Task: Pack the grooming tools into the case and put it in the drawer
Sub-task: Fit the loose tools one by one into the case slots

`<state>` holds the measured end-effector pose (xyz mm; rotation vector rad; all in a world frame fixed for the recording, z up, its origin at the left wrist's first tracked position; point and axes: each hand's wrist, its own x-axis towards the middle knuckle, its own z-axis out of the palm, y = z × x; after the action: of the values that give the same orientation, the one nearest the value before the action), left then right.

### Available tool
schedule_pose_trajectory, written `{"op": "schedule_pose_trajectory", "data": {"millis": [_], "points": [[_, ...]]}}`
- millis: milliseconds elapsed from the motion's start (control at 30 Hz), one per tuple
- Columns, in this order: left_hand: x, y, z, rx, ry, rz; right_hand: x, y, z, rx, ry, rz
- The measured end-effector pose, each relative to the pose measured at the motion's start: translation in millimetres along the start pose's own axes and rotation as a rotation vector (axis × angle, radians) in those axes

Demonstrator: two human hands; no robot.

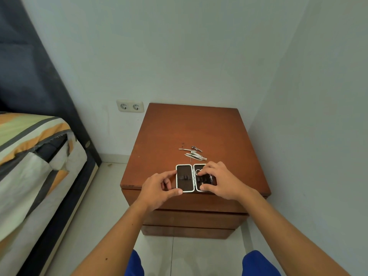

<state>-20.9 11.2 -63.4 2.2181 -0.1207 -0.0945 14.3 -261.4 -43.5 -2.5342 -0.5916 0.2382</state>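
both hands are working at the open case (185,178) near the counter (191,126) front edge, left hand (159,188) pinching its rim, right hand (218,181) pressing a tool into the right half, loose grooming tools (194,153) next needing picking up.

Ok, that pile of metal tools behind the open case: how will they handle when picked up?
The grooming tools look thin, flat and shiny, so probably stiff, light and slippery. They lie tangled, so lifting one may drag others. Flat shapes seem unlikely to roll on the nightstand.

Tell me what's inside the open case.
The case has a dark lining and small holder loops; its left half holds no tools. The right hand covers most of the right half, hiding what's there.
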Motion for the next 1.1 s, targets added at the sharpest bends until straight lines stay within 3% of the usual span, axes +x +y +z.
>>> {"op": "schedule_pose_trajectory", "data": {"millis": [100,333,700,867,1033,1100], "points": [[0.2,-0.2,-0.8,0.000,-0.002,0.002,1.7,1.9,-0.2,0.043,0.033,0.001],[1.3,-1.6,-0.3,-0.008,-0.002,-0.005,41.0,2.1,-8.0,0.121,0.329,0.171],[1.4,-2.5,-1.2,-0.015,-0.004,0.001,97.6,-3.8,-9.4,0.030,0.261,0.318],[2.3,-4.3,-1.0,-0.021,0.002,0.009,97.2,-5.3,-12.4,0.131,0.291,0.326],[2.5,-5.5,0.6,-0.030,0.001,0.001,85.8,-9.5,-24.8,0.298,0.427,0.278],[2.7,-5.7,0.4,-0.026,0.001,0.002,73.6,-13.9,-28.9,0.366,0.371,0.242]]}}
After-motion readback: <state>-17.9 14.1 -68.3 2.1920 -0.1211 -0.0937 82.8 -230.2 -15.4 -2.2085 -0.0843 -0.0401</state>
